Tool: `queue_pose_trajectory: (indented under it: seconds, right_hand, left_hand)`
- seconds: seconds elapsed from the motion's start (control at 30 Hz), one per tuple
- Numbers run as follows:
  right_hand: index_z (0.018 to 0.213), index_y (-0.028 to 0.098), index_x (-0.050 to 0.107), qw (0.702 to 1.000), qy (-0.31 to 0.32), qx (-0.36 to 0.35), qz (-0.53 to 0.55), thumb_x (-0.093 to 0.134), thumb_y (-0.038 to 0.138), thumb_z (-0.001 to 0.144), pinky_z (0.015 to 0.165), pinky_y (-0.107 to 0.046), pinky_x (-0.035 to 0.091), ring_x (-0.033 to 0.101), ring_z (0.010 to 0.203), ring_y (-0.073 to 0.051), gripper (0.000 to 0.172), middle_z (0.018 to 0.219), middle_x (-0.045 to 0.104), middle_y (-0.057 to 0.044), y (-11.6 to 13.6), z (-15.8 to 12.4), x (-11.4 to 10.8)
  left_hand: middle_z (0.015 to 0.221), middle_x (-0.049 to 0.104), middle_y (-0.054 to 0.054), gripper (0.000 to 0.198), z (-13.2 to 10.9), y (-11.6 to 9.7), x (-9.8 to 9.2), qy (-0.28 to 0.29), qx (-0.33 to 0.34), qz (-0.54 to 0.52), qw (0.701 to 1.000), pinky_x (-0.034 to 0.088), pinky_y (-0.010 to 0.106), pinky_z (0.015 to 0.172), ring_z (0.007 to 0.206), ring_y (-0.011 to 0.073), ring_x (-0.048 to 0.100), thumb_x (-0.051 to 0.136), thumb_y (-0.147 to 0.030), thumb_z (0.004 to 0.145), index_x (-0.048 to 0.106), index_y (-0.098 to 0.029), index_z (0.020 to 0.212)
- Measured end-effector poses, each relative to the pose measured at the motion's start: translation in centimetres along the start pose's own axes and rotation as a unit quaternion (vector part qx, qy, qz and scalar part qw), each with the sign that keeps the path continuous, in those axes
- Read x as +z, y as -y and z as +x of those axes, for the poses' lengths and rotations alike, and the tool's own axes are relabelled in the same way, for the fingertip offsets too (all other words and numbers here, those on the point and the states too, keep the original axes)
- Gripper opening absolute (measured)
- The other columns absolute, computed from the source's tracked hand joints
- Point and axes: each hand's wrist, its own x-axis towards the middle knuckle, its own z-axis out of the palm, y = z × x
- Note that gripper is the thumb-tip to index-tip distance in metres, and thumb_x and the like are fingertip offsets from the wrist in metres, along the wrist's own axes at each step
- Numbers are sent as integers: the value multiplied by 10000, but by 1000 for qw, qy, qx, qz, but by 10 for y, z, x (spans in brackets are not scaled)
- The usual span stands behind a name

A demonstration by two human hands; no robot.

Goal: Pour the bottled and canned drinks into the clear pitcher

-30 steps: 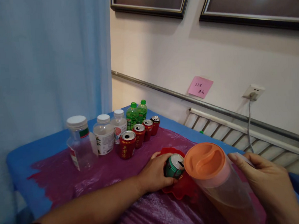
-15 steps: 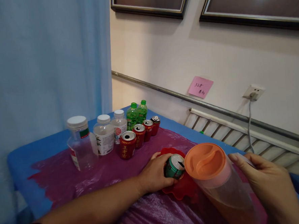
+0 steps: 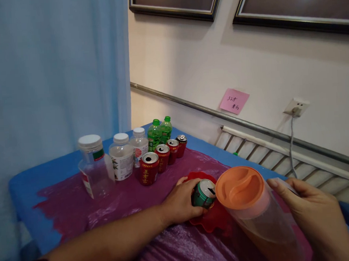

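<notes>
Beneath a wall note (image 3: 234,101) starting "32", left fingers (image 3: 198,211) curl round a green can (image 3: 203,195), right fingers (image 3: 280,190) clasp a pitcher (image 3: 256,216).

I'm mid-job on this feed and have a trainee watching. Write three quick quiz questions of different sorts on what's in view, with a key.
1. Open question: what is the left hand gripping?

2. True or false: the orange lid is on the jug that the right hand holds.

3. Multiple choice: how many red cans stand in the row beyond the left hand?
A) Two
B) Three
C) Four

Key
1. A green can with a silver top.
2. True; it covers the top of the jug.
3. C; they run in a line toward the wall.
</notes>
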Motion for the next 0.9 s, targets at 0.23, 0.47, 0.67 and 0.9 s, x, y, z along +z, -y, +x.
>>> queue_pose_trajectory:
  seconds: [0.23,0.47,0.67,0.9]
  right_hand:
    - [605,207,579,1000,-1,-4,-14,708,725,626,465,-240,302,380,574,-131,534,578,401,41,0,2,0]
    - [602,206,573,1000,-2,-6,-14,708,717,653,470,-232,300,373,584,-124,531,595,403,43,-2,1,0]
    - [591,204,581,1000,-2,-9,-19,699,724,642,464,-236,306,386,576,-130,536,578,418,37,2,1,0]
    - [619,203,605,1000,1,-5,-6,714,715,650,454,-233,312,389,573,-130,524,587,422,37,0,0,0]
  left_hand:
    - [1258,686,5,714,0,0,0,2,-2,1,1000,191,486,1207,1223,282,581,871,-287,610,581,-284,1262]
    - [1256,686,0,714,1,0,0,0,-4,3,1000,192,486,1206,1220,280,581,870,-287,608,583,-285,1262]
    - [1244,690,4,693,0,0,1,1,0,-1,1000,180,490,1205,1204,271,587,858,-290,622,582,-291,1258]
    - [1238,689,-1,696,0,1,2,0,-1,-7,1000,175,489,1204,1201,268,592,861,-289,617,586,-296,1256]
